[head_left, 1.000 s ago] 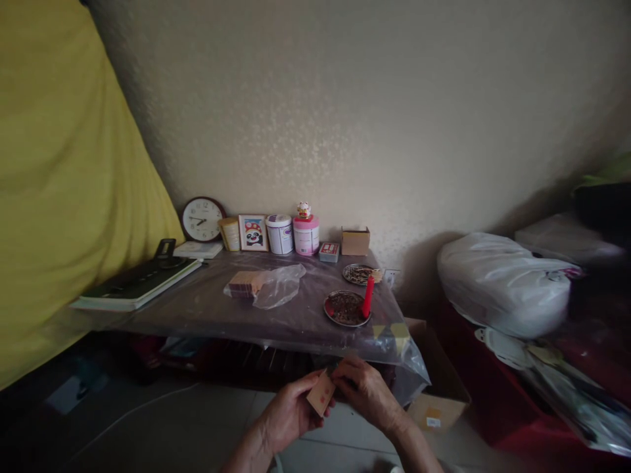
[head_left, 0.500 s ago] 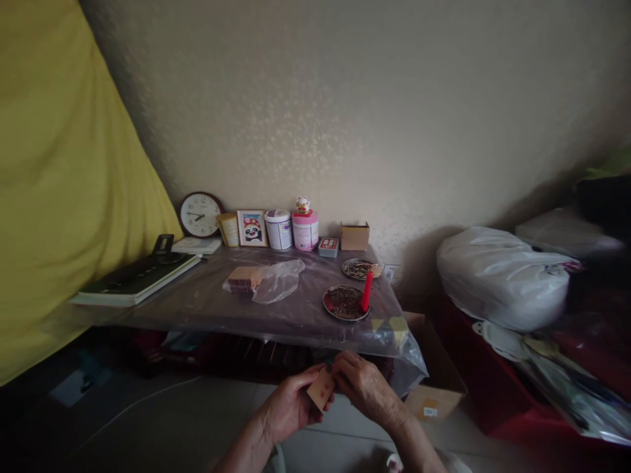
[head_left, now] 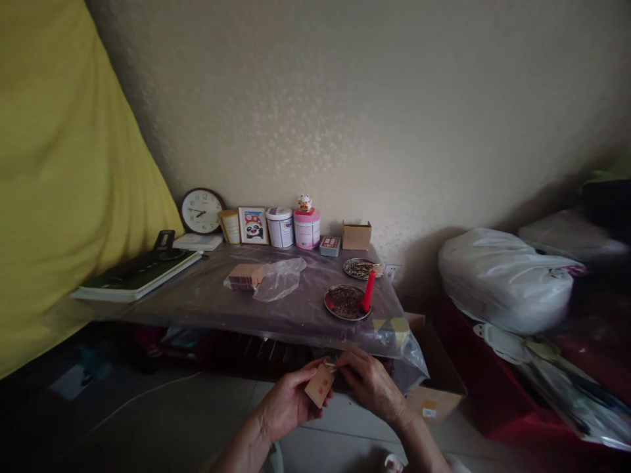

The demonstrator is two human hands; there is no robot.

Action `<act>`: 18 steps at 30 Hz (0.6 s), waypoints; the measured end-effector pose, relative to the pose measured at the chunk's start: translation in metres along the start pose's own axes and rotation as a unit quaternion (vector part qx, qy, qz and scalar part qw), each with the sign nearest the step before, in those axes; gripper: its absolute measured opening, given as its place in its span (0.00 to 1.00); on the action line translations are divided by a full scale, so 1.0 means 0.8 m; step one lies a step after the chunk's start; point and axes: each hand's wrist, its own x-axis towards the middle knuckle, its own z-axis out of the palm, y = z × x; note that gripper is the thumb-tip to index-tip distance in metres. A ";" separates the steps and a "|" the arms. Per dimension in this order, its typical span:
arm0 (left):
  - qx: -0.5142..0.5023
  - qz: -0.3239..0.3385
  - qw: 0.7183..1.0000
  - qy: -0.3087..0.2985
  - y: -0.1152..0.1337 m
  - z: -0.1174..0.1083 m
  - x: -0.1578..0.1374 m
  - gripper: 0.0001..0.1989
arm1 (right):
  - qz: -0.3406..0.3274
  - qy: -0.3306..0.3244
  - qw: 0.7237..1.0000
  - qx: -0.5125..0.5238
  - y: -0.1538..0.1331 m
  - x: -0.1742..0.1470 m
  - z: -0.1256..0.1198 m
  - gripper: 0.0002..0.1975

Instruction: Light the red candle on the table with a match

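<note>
We see the small cardboard box [head_left: 319,387] held up in the air, off the table [head_left: 296,318], in front of its near edge and closer to the near right corner than to the left one. Our left hand [head_left: 290,404] is closed around it, thumb along one side, fingertips showing at the other. Our right hand [head_left: 369,384] has its fingers bent together at the upper end, where thin pale sticks [head_left: 331,366] show; we cannot tell whether it grips one of them.

By our judgement the box weighs next to nothing. Its card looks dry and flat-walled, so it should not slip, but thin walls would buckle under a hard squeeze. We would hold it by its two long sides, lightly, leaving the upper end free. The sticks look stiff yet easy to snap, so we would pinch one near its end and pull it straight.

On the table, the red candle [head_left: 369,292] stands upright at the right of a metal plate [head_left: 348,319], near the right edge. A second plate [head_left: 359,276] with sticks lies behind it, towards the far right corner. A brown block [head_left: 244,276] sits left of these, partly in a clear bag [head_left: 282,279].
</note>
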 end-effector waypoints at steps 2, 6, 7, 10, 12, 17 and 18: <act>-0.010 0.011 1.000 -0.002 0.001 0.000 -0.001 0.24 | 0.004 0.014 1.000 0.020 0.000 0.000 -0.004 0.10; -0.029 0.033 0.999 0.002 0.002 0.000 0.000 0.25 | 0.000 0.031 0.999 0.027 0.001 -0.002 -0.007 0.11; -0.032 0.038 0.999 0.003 0.002 0.000 0.000 0.24 | 0.000 0.031 0.999 0.025 0.001 -0.002 -0.007 0.11; -0.035 0.044 0.998 0.006 0.002 0.001 0.002 0.24 | 0.007 0.029 0.999 0.011 0.000 -0.002 -0.006 0.11; -0.031 0.041 0.999 0.004 0.002 0.003 0.002 0.23 | 0.011 0.028 1.000 -0.001 -0.002 -0.002 -0.005 0.11; -0.019 0.036 0.999 -0.005 0.002 0.007 0.000 0.22 | 0.004 0.034 0.999 -0.015 -0.004 -0.001 -0.003 0.11; -0.019 0.037 0.999 -0.005 0.001 0.007 0.000 0.22 | 0.000 0.036 0.999 -0.014 -0.004 -0.001 -0.003 0.11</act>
